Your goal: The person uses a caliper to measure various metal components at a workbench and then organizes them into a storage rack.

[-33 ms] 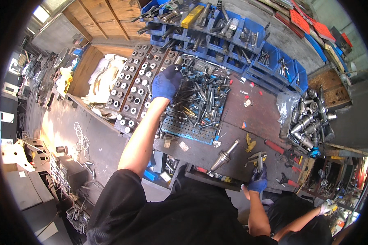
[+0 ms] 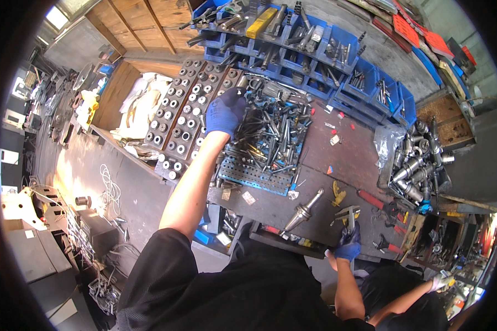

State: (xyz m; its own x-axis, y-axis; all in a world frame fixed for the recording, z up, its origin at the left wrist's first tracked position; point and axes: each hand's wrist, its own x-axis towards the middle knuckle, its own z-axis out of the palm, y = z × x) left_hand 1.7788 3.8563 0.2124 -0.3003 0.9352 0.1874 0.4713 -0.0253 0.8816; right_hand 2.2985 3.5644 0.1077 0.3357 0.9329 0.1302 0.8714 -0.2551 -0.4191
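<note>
My left hand (image 2: 225,115), in a blue glove with a dark palm, reaches far forward between the collet rack (image 2: 178,118) and a heap of drill bits and cutters (image 2: 276,132). Its fingers are curled closed, and a short metal cylinder (image 2: 242,83) shows at the fingertips; whether it is in the grip is unclear. A blue perforated tray (image 2: 251,175) lies under the heap. Near the bench's front edge my right hand (image 2: 349,245), gloved alike, is closed around a caliper (image 2: 352,219) with its jaws pointing away. Left of it lies a tapered tool holder (image 2: 305,211).
Blue bins (image 2: 309,69) of tools line the back. A crate of metal tool holders (image 2: 417,165) stands at the right, near red-handled tools (image 2: 373,198) and a yellow tool (image 2: 338,194). An open drawer (image 2: 281,240) juts out below. Another person's gloved hand (image 2: 440,281) is at lower right.
</note>
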